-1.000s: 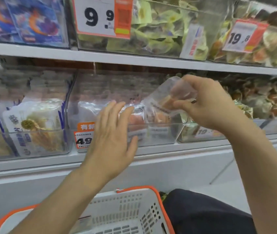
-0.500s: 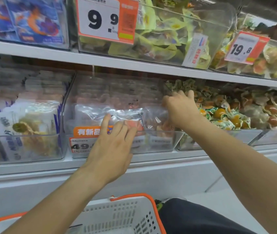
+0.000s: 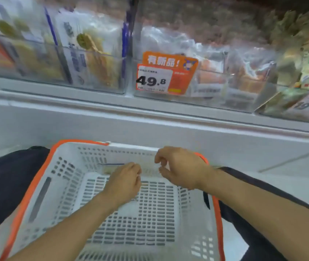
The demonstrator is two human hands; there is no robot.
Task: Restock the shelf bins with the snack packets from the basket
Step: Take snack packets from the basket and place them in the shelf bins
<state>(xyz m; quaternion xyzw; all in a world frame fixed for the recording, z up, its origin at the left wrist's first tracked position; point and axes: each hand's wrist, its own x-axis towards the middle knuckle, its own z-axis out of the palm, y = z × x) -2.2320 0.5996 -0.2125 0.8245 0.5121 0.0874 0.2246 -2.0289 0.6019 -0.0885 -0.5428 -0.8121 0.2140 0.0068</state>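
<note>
Blurred shelf bins (image 3: 225,76) (packets indistinct), white basket (image 3: 42,185)

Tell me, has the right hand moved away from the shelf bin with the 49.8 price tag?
Yes. The right hand has dropped from that bin down over the basket, beside the left hand.

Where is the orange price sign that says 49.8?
In the head view, the orange price sign hangs on the front of the middle clear bin, upper centre, right of the blue-and-white packets and above the white basket.
</note>
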